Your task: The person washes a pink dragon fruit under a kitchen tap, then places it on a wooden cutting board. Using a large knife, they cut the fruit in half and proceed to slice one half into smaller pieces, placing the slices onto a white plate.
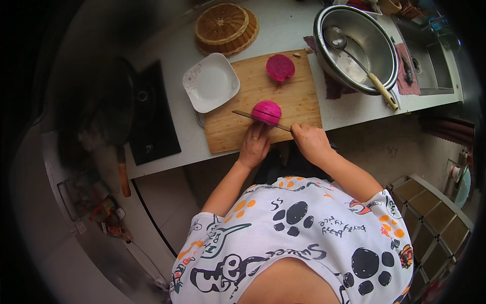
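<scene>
A peeled half of red dragon fruit (267, 109) lies on the wooden cutting board (235, 133), with several parallel cuts across it. My left hand (256, 143) holds the near side of this half, its fingertips partly hidden behind the knife. In my right hand (311, 142) is the handle of a kitchen knife (283, 127), whose blade runs leftward across the fruit near my left fingers. The second dragon fruit half (280, 67) rests cut face up farther back on the board. A white square dish (211, 83) with a floral pattern overlaps the board's left edge.
Behind the dish, a wicker basket (226, 28) lies upside down. At the right stands a large steel bowl (357, 57) with a ladle (355, 57) leaning in it, beside the sink (436, 70). A black cooktop (155, 117) and a wok (110, 95) are at the left.
</scene>
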A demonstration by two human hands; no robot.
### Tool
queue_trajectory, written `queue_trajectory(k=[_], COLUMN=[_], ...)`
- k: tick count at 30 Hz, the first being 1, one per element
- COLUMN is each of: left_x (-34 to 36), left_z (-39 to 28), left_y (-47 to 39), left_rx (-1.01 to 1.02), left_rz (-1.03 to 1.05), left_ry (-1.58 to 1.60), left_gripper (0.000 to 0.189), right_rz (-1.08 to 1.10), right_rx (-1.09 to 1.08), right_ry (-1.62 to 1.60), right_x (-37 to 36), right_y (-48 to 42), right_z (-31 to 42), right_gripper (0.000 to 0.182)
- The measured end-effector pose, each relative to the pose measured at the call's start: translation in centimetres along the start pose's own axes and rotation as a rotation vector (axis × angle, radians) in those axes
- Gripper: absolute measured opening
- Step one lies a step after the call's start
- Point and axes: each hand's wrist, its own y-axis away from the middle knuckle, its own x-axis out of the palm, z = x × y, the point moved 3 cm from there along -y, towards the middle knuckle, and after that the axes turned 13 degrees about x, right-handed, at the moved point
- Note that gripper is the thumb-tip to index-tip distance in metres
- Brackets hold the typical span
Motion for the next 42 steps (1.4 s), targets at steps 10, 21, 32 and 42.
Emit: queue_trajectory(k=[10,21,32,42], left_x=[-0.5,-0.9,-6.1,-1.4], left_z=[-0.6,-0.6,5.9,7.5], left_y=[-0.7,-0.6,-14.0,-14.6], left_rx=[-0.018,-0.005,-0.04,-0.047], left_rz=[-0.017,-0.056,0.582,0.949], left_ry=[-0.017,-0.008,0.154,0.171], left_gripper=[0.057,0.051,0.04,0.056], right_rz=[0.003,0.02,0.008,0.0], right_rx=[0.018,0.029,0.03,0.022], right_ry=[0.045,0.038,0.082,0.028], right_x=[1.2,3.9,4.3,3.9], right_y=[-0.7,-2.4,-2.4,-2.2], right_z=[0.3,0.0,-0.2,-0.2], right_gripper=[0.008,0.009,0.009,0.009])
